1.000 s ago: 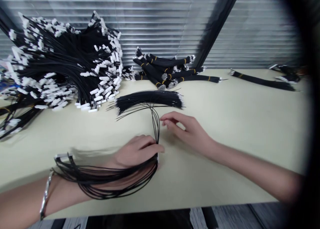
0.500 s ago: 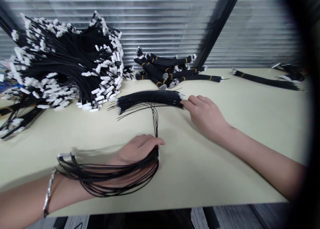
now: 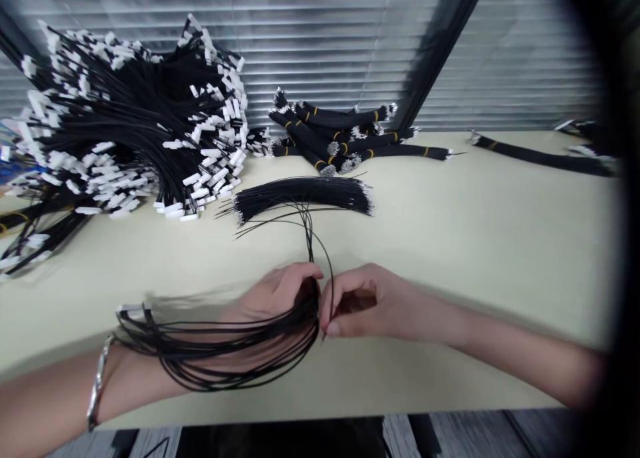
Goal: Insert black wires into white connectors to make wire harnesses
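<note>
My left hand (image 3: 283, 291) is closed on a bunch of thin black wires (image 3: 220, 345), which droop back over my wrist toward a white connector (image 3: 134, 308). Several wires also run up from this hand toward the loose bundle of black wires (image 3: 300, 197) behind it. Beside its fingertips, my right hand (image 3: 367, 301) pinches one black wire (image 3: 327, 261) near its end. That wire arches up and back toward the bundle. What lies inside my left fingers is mostly hidden.
A big heap of black cables with white connectors (image 3: 170, 111) fills the back left. Banded black wire bundles (image 3: 340, 135) are piled at the back centre, against the blinds (image 3: 310, 38). Another bundle (image 3: 540, 157) lies at the right. The pale table (image 3: 450, 391) ends in front.
My right hand has come from the right end of the loose bundle down to my left fingertips, bringing a single wire. My left hand has stayed nearly in place.
</note>
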`<state>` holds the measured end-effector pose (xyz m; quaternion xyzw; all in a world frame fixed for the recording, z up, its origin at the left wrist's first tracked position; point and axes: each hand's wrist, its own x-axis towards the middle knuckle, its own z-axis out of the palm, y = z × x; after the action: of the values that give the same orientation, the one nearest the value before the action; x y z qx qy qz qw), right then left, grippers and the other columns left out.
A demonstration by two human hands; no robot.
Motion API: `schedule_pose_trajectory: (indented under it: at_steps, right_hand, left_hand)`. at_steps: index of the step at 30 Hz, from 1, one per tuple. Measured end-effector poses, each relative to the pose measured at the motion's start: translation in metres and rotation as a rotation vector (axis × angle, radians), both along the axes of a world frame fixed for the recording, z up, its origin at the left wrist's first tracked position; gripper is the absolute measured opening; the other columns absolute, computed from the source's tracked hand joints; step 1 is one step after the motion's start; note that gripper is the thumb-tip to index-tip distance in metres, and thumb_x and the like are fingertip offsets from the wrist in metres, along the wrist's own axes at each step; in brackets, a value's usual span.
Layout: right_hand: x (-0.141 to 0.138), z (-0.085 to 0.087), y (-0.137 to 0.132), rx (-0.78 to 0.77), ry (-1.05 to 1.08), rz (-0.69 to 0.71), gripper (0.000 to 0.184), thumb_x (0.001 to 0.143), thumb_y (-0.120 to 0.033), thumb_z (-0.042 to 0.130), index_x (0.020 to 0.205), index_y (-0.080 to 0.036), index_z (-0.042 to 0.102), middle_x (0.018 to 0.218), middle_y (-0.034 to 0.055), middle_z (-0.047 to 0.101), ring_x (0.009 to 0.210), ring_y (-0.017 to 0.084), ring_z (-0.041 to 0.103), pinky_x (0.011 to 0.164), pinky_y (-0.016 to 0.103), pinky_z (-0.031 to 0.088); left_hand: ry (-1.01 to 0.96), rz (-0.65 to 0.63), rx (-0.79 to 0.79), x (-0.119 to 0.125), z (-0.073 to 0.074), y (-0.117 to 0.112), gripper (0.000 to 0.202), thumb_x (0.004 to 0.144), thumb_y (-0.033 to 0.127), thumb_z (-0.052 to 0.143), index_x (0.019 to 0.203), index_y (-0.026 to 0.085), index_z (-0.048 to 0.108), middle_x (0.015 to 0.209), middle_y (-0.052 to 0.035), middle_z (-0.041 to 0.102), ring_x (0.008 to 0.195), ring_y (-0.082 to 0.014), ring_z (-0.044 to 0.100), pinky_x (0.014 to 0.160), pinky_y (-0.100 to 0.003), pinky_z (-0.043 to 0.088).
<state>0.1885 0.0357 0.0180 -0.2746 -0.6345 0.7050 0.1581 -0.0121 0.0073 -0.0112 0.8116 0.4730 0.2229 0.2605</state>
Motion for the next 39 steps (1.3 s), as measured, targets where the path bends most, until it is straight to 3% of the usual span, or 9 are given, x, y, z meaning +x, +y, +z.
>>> schedule_pose_trajectory:
  at_steps: [3,6,13,24,31,39]
  right_hand:
    - [-0.002,-0.008,-0.001,0.17,-0.034,-0.194,0.011,0.076,-0.024,0.067,0.072,-0.016,0.062,0.079,0.002,0.065,0.076,0.014,0.06,0.071,0.029,0.048]
    - [-0.001,-0.012,0.001,0.304,-0.111,-0.266,0.013,0.079,-0.027,0.063,0.072,-0.017,0.06,0.079,0.0022,0.063,0.073,0.014,0.057,0.066,0.028,0.046]
    - [-0.002,-0.011,0.0,0.403,-0.202,-0.254,0.012,0.079,-0.026,0.062,0.071,-0.017,0.058,0.07,-0.0003,0.058,0.064,0.012,0.052,0.059,0.025,0.042]
    - [-0.001,-0.013,-0.003,0.462,-0.193,-0.249,0.011,0.079,-0.022,0.062,0.07,-0.018,0.059,0.075,0.0004,0.062,0.07,0.013,0.056,0.062,0.025,0.044]
    - [-0.002,-0.016,-0.004,0.523,-0.178,-0.247,0.009,0.079,-0.016,0.061,0.071,-0.018,0.057,0.077,-0.0006,0.061,0.071,0.012,0.057,0.064,0.024,0.044]
    - [-0.004,-0.016,-0.01,0.681,-0.197,-0.252,0.011,0.08,-0.017,0.061,0.071,-0.019,0.055,0.077,-0.0016,0.059,0.07,0.01,0.055,0.06,0.022,0.042]
  left_hand:
    - [-0.017,-0.063,-0.05,0.0,0.001,0.0,0.05,0.074,0.028,0.058,0.119,0.022,0.037,0.077,0.0031,0.062,0.058,-0.0141,0.06,0.054,-0.024,0.048]
    - [-0.025,-0.079,-0.063,0.001,0.003,0.001,0.047,0.074,0.03,0.059,0.115,0.021,0.038,0.075,0.0038,0.06,0.056,-0.0129,0.058,0.054,-0.024,0.047]
    - [-0.038,-0.096,-0.053,0.0,0.005,0.001,0.048,0.074,0.027,0.06,0.116,0.021,0.036,0.075,0.0042,0.057,0.058,-0.0125,0.057,0.056,-0.024,0.047]
    - [-0.066,-0.123,-0.062,0.001,0.005,0.001,0.046,0.078,0.027,0.058,0.117,0.021,0.035,0.077,0.0036,0.059,0.059,-0.0125,0.059,0.056,-0.024,0.047]
    - [-0.068,-0.143,-0.02,-0.001,0.0,0.007,0.045,0.071,0.026,0.062,0.111,0.019,0.043,0.076,0.0035,0.062,0.054,-0.0115,0.058,0.051,-0.022,0.046]
    - [-0.083,-0.096,-0.007,0.0,-0.006,0.006,0.048,0.071,0.022,0.062,0.114,0.02,0.042,0.088,-0.0009,0.065,0.072,-0.0169,0.066,0.061,-0.026,0.052]
